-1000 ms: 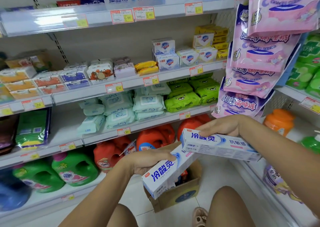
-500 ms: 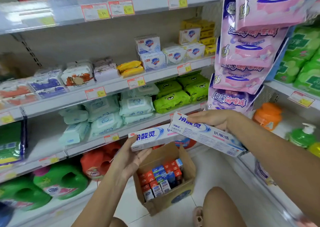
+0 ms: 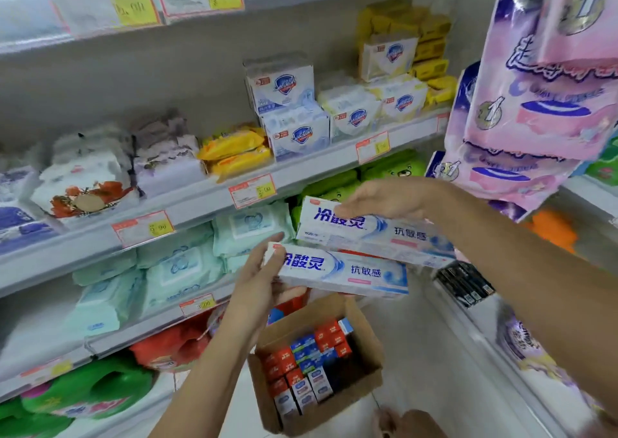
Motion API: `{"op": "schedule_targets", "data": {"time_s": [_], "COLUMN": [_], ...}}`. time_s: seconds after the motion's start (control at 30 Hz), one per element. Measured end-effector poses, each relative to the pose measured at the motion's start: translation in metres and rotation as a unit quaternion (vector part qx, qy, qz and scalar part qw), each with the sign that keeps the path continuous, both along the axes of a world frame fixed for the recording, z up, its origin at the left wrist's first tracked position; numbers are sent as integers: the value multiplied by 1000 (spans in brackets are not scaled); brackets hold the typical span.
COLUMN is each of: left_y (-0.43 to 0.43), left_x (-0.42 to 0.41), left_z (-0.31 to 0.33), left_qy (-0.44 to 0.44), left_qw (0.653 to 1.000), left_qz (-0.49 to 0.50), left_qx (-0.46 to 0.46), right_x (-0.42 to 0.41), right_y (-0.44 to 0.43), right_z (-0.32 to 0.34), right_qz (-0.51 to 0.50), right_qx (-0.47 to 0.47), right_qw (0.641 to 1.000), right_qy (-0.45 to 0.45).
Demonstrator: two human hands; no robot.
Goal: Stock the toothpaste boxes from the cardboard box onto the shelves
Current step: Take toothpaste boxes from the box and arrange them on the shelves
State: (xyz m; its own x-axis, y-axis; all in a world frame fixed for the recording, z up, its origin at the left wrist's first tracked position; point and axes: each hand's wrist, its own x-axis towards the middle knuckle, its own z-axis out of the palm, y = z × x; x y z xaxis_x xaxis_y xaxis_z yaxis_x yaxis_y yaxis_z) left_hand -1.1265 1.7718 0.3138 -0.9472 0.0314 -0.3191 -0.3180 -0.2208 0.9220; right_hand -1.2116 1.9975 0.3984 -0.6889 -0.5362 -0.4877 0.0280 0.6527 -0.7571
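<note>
Both grips are clamped on toothpaste. The left hand [image 3: 261,287] pinches one end of the lower toothpaste box [image 3: 351,272], thumb across its face. The right hand [image 3: 384,200] holds the upper toothpaste box [image 3: 368,233] from above by its top edge. The two boxes overlap in mid-air, touching or nearly so, in front of the shelves [image 3: 200,203].

Each long box is held near one end only, so I'd expect a free end to swing and knock the other box loose if the hands cross. No toothpaste slot shows from here.

The hanging pink packs [image 3: 551,103] sit just above the right arm, and a lift could brush them. The cardboard box [image 3: 334,414] stands open on the floor below, with more toothpaste boxes [image 3: 307,367] on end inside. Wet wipes [image 3: 180,270] and soap packs [image 3: 291,110] fill the nearest shelves, leaving no gap there. A foot [image 3: 411,424] just beside the cardboard box could nudge it.
</note>
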Motion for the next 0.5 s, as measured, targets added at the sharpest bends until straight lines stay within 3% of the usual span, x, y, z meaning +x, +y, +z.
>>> {"op": "schedule_targets", "data": {"time_s": [0.1,0.33,0.5], "left_y": [14,44,59], "left_x": [-16,-35,-44], "left_z": [25,107,174], "left_qy": [0,-54,-31], "left_qw": [1000,997,995], "left_qz": [-21,2,-47], "left_qx": [4,50,80], "right_x": [-9,-21,-21], "right_y": [-7,-7,0], "right_z": [21,109,167], "right_qz": [24,60,36], "right_qx": [5,153,151], "right_qw": [1000,984,984], "right_qy": [-16,68,92]}}
